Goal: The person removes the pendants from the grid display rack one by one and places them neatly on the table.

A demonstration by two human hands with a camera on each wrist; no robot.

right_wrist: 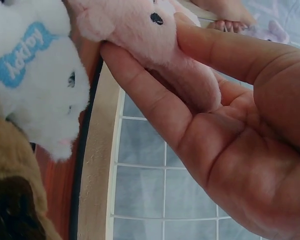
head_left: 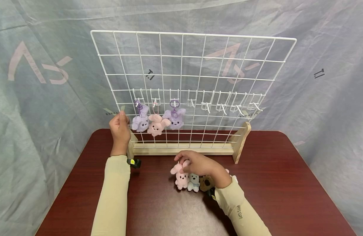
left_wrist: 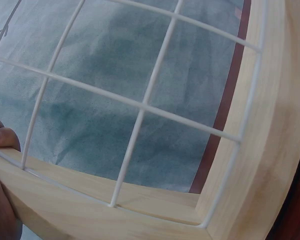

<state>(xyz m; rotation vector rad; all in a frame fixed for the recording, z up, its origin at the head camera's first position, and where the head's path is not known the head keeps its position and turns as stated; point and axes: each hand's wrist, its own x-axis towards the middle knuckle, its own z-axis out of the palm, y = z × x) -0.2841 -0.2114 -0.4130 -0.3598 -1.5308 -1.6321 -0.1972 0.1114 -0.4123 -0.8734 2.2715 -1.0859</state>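
My left hand (head_left: pixel 120 131) grips the left wooden upright of the stand, with a thumb and a finger around the wood (left_wrist: pixel 65 200) in the left wrist view. Over the table, my right hand (head_left: pixel 200 163) pinches a pink bunny plush keychain (head_left: pixel 181 181) near its ears. In the right wrist view, the thumb lies on one side of the pink plush (right_wrist: pixel 140 30) and the fingers on the other. Beside it are a white plush (head_left: pixel 193 183) with a blue "happy" bow and a brown plush (head_left: pixel 205 184), partly hidden by my right wrist.
A white wire grid rack (head_left: pixel 182 34) stands in a wooden base (head_left: pixel 184 151). On its left hooks hang a purple plush (head_left: pixel 140 123), a pink bunny plush (head_left: pixel 156 126) and another purple plush (head_left: pixel 176 122). Several bare hooks (head_left: pixel 221 107) stick out farther right. The table (head_left: pixel 157 209) is dark red.
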